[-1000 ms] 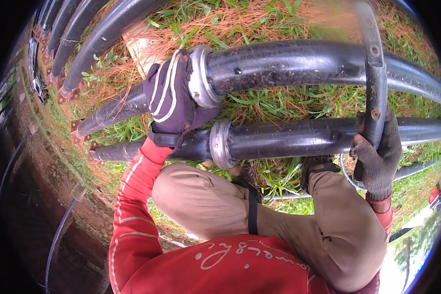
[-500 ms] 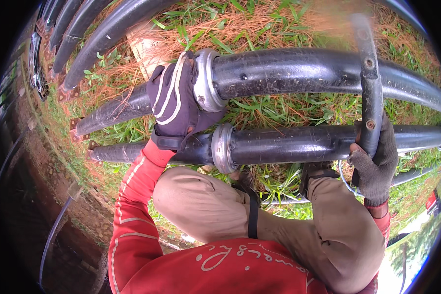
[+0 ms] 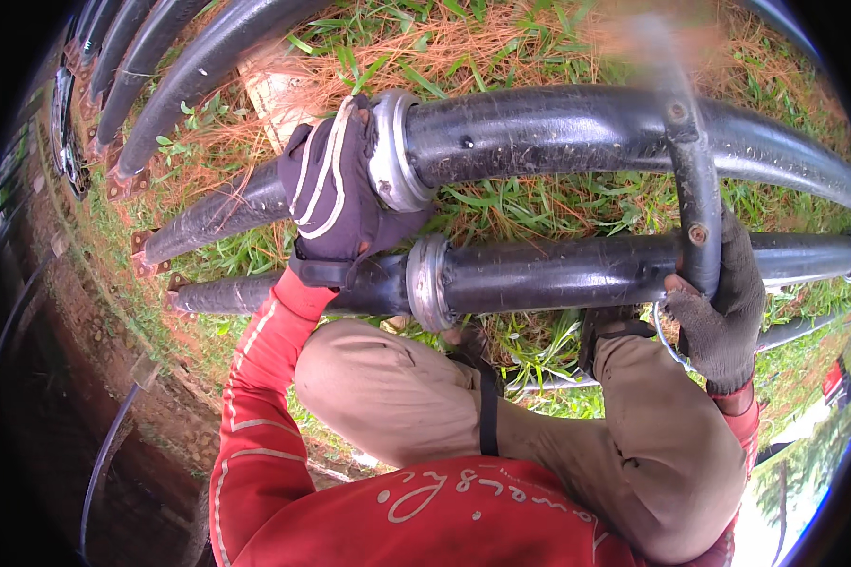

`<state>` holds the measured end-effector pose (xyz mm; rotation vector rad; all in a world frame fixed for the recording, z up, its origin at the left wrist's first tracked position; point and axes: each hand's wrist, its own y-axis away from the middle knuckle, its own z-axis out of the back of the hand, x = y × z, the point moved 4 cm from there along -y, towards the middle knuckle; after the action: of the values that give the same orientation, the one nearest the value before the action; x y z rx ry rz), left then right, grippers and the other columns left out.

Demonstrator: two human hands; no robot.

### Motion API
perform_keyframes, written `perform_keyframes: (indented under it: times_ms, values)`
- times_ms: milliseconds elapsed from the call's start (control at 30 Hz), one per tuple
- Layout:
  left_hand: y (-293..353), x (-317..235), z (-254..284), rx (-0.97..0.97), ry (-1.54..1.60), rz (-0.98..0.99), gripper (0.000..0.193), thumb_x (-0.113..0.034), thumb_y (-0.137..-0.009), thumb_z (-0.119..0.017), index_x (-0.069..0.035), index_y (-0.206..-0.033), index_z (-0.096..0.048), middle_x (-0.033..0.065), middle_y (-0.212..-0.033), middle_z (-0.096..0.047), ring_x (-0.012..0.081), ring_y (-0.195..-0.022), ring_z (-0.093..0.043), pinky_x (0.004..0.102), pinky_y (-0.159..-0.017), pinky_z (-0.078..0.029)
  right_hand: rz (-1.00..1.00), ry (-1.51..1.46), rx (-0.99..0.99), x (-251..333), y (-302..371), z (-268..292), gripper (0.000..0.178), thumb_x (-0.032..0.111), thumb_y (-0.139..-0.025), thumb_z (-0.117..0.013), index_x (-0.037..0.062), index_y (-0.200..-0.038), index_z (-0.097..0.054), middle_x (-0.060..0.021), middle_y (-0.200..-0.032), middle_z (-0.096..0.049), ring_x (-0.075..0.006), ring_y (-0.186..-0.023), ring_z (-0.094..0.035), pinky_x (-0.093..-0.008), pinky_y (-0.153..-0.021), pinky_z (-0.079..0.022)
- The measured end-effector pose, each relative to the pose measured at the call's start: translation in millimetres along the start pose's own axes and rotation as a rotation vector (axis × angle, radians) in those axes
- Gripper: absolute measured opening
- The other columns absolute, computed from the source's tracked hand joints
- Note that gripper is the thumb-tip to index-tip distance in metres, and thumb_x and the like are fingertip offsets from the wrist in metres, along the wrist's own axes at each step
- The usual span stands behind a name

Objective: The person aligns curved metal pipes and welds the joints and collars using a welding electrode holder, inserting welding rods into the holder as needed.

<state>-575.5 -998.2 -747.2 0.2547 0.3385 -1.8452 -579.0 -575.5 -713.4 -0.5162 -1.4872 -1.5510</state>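
L hand point(image 3: 336, 194) lies over far pipe point(image 3: 548, 137), just left of its collar point(image 3: 397, 156); fingertips hidden, can't tell if clamped. R hand point(image 3: 728, 317) clamps bar point(image 3: 692, 189), near end btwn thumb & fingers (far end blurred), overlapping near pipe point(image 3: 558, 274) & far one.

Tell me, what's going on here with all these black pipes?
A person in a red top has two long black pipes side by side in front of bent knees, above grass. The gloved left hand lies over the farther pipe, beside its metal collar. The gloved right hand grips the near end of a bolted black bar, which crosses in front of both pipes; its far end is blurred. The nearer pipe has a similar collar.
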Motion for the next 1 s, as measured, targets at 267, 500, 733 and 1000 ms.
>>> perform_keyframes:
  times_ms: [267, 500, 733, 1000]
  values:
    - [5.3, 3.4, 1.9, -0.006, -0.006, 0.068, 0.112, -0.043, -0.057, -0.103, 0.008, -0.146, -0.059, 0.0242, -0.130, -0.075, 0.0425, -0.110, -0.073, 0.0596, -0.097, -0.054, 0.226, 0.295, 0.286, 53.0, -18.1, -17.8, 0.084, 0.013, -0.093, -0.079, -0.0063, -0.169, -0.047, -0.0137, -0.126, -0.073, -0.0190, -0.102, -0.069, -0.0361, -0.099, -0.056]
    - [1.4, 4.7, 7.9, -0.020, -0.054, 0.014, 0.104, -0.040, -0.057, -0.102, 0.005, -0.142, -0.062, 0.0221, -0.126, -0.076, 0.0394, -0.101, -0.074, 0.0579, -0.091, -0.054, 0.360, 0.404, 0.444, 70.6, -33.1, -42.8, 0.084, 0.016, -0.097, -0.080, -0.0083, -0.169, -0.044, -0.0305, -0.148, -0.069, -0.0466, -0.130, -0.071, -0.0415, -0.111, -0.054]
    - [0.3, 6.7, 6.6, -0.050, -0.038, 0.011, 0.104, -0.041, -0.058, -0.102, 0.005, -0.143, -0.062, 0.0223, -0.127, -0.075, 0.0394, -0.101, -0.074, 0.0578, -0.091, -0.054, 0.325, 0.451, 0.512, 81.7, -42.5, -59.1, 0.087, 0.006, -0.093, -0.077, -0.0096, -0.171, -0.040, -0.0312, -0.153, -0.068, -0.0352, -0.134, -0.075, -0.0384, -0.111, -0.054]
    - [3.5, 8.2, 7.9, -0.065, -0.031, -0.006, 0.105, -0.041, -0.058, -0.102, 0.005, -0.144, -0.062, 0.0226, -0.128, -0.075, 0.0395, -0.101, -0.073, 0.0577, -0.090, -0.053, 0.338, 0.479, 0.526, 78.9, -47.7, -65.4, 0.088, 0.005, -0.092, -0.077, -0.0070, -0.172, -0.042, -0.0311, -0.145, -0.073, -0.0341, -0.129, -0.076, -0.0386, -0.109, -0.054]
